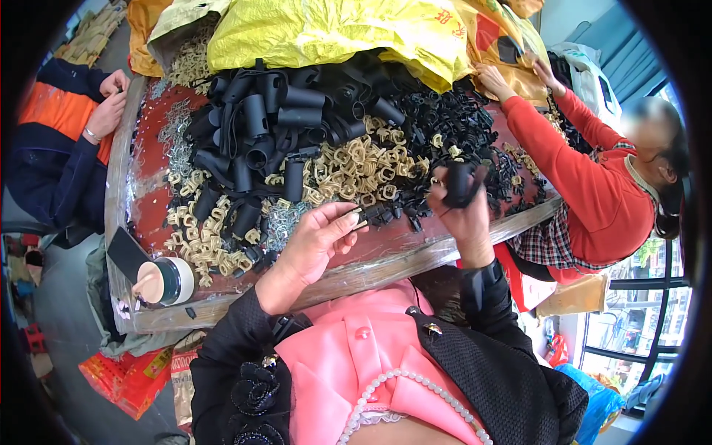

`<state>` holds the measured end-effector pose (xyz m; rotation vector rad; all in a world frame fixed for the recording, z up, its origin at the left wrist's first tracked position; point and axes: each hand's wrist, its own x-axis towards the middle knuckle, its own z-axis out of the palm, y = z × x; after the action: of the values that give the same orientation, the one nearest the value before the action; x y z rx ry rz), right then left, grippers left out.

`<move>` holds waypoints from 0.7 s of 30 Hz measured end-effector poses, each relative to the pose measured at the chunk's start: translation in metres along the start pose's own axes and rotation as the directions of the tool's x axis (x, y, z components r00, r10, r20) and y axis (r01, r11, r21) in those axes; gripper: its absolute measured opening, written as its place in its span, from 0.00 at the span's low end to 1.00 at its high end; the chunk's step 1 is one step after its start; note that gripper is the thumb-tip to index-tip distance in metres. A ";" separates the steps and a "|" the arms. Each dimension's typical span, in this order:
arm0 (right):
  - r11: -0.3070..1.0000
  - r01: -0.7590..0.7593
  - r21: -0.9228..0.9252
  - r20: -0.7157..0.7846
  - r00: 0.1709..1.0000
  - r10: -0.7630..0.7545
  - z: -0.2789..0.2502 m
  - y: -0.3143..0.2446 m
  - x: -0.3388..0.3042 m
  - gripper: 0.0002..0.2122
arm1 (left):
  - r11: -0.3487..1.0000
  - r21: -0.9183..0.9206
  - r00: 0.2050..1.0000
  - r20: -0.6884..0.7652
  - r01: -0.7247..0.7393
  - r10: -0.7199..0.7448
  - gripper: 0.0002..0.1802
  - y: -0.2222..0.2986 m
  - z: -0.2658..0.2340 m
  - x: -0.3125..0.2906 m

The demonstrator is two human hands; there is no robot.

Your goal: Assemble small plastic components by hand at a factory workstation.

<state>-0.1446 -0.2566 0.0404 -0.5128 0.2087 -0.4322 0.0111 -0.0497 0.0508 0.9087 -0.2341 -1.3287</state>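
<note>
My left hand point(320, 239) is closed in a pinch over the table's near edge. Between its thumb and fingertips sits a small black and tan part point(359, 219), mostly covered by the fingers. My right hand point(467, 215) is raised to the right of it, wrapped round a black cylindrical sleeve point(459, 182) with a dark strap-like piece, slightly blurred. Beyond my hands lies a heap of tan buckle-like rings point(348, 172). Behind that, more black sleeves point(256, 116) are piled with straps among them.
Small black parts point(460, 119) and silvery metal pieces point(285, 221) cover the wood-edged red table point(356, 271). A lidded cup point(167, 280) and a phone point(127, 252) sit at the near left corner. Yellow sacks point(326, 37) line the back. Co-workers sit left point(55, 141) and right point(593, 185).
</note>
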 end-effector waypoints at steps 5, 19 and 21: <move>0.581 0.057 -0.812 0.036 0.998 -0.047 0.029 0.026 -0.012 0.18 | 1.000 0.018 1.000 0.004 0.008 -0.008 0.13 0.000 -0.001 -0.001; -0.277 0.564 -0.778 0.550 0.825 0.134 0.068 0.032 -0.023 0.25 | 0.974 0.202 0.988 0.099 0.097 -0.119 0.13 -0.006 -0.001 -0.004; -0.288 0.570 -0.770 0.557 0.820 0.134 0.069 0.033 -0.025 0.25 | 0.972 0.202 0.986 0.091 0.117 -0.138 0.13 -0.008 -0.001 -0.003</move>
<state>-0.1346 -0.1902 0.0839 -2.4822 -0.1079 -0.4398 0.0052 -0.0459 0.0460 1.0340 -0.3988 -1.4935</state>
